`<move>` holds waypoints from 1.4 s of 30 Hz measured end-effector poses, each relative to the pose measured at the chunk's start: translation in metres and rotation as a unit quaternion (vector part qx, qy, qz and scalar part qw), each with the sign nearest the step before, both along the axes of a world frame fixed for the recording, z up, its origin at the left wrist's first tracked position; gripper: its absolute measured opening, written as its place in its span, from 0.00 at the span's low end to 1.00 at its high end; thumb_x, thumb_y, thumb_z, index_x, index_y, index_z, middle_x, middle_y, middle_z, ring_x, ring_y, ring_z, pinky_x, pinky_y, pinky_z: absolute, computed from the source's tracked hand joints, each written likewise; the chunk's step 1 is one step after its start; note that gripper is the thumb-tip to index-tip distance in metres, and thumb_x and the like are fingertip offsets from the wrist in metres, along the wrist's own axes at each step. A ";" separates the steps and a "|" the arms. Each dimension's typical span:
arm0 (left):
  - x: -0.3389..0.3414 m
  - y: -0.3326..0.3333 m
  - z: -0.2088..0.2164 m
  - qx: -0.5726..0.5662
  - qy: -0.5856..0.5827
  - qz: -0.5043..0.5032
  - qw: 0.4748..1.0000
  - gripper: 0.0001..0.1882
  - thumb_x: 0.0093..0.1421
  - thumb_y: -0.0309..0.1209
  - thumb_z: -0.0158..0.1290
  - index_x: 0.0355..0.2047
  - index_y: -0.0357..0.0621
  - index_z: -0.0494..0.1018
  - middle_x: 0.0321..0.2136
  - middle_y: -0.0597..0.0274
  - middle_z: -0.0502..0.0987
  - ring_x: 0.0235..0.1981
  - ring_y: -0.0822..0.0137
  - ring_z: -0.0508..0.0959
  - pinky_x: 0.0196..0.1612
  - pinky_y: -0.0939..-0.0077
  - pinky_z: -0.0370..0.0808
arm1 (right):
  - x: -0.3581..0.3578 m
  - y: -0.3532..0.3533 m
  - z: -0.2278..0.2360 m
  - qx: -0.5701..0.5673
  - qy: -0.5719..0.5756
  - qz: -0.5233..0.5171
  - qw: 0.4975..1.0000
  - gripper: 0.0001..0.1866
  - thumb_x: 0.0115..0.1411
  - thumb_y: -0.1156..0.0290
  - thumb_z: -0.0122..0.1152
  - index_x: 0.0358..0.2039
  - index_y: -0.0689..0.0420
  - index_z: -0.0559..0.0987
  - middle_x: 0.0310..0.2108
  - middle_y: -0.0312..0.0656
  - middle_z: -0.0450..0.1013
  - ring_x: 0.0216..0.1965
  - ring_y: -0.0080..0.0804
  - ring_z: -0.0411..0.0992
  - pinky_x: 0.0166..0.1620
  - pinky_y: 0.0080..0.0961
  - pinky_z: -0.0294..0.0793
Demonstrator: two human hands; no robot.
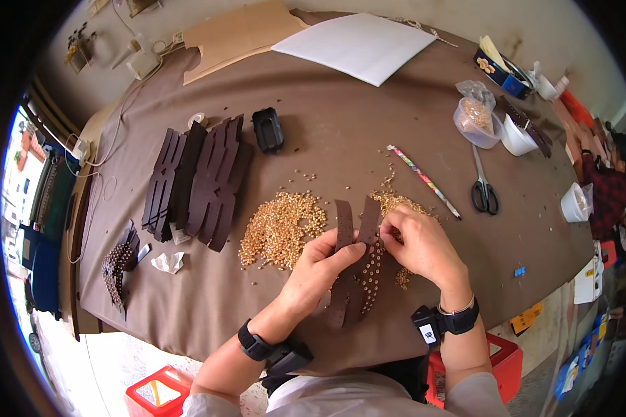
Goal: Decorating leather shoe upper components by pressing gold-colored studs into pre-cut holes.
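Observation:
A dark brown slotted strap piece (341, 299) is upright in front of me, with rows of round metal studs along its right-hand strip. My left hand (316, 264) is closed around its left side, the thumb pressing across the strips. At the right edge of the piece, the fingers of my right hand (424, 243) are pinched together; whatever is between them is too small to make out. A large heap of gold-coloured studs (278, 226) lies just left of the piece. Behind my right hand is a smaller heap of gold studs (396, 198), partly hidden by it.
Stacked brown strap pieces (215, 184) and a black tray (268, 130) lie far left. A studded piece (118, 267) sits near the left edge. To the right are a patterned pencil (424, 179), scissors (485, 194) and a plastic tub (490, 135). A white sheet (355, 45) lies at the back.

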State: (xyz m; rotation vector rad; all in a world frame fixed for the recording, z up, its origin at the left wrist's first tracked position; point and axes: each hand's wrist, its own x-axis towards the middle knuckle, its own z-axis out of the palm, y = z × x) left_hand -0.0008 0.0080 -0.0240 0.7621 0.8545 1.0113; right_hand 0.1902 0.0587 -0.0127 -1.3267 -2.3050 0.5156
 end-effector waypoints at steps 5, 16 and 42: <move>0.000 0.001 0.004 0.008 -0.031 0.012 0.999 0.12 0.61 0.24 0.50 0.45 0.39 0.71 0.38 0.63 0.77 0.41 0.75 0.76 0.48 0.79 0.71 | -0.004 0.002 0.000 -0.014 0.088 -0.048 0.995 0.03 0.53 0.79 0.56 0.28 0.62 0.72 0.27 0.47 0.73 0.28 0.44 0.73 0.31 0.33 0.71; 0.002 0.003 -0.002 0.029 -0.076 0.088 0.993 0.09 0.62 0.25 0.50 0.42 0.38 0.71 0.38 0.64 0.77 0.41 0.74 0.76 0.48 0.79 0.72 | -0.008 0.005 -0.002 0.022 0.106 -0.072 0.991 0.05 0.56 0.79 0.57 0.34 0.62 0.76 0.29 0.45 0.74 0.26 0.37 0.75 0.29 0.26 0.72; 0.000 0.002 0.002 0.027 -0.099 0.075 0.992 0.10 0.62 0.26 0.49 0.44 0.42 0.70 0.39 0.64 0.76 0.39 0.74 0.76 0.44 0.79 0.73 | -0.016 -0.008 0.017 -0.248 0.490 0.000 0.835 0.07 0.59 0.77 0.58 0.37 0.65 0.78 0.32 0.42 0.77 0.32 0.25 0.76 0.39 0.19 0.77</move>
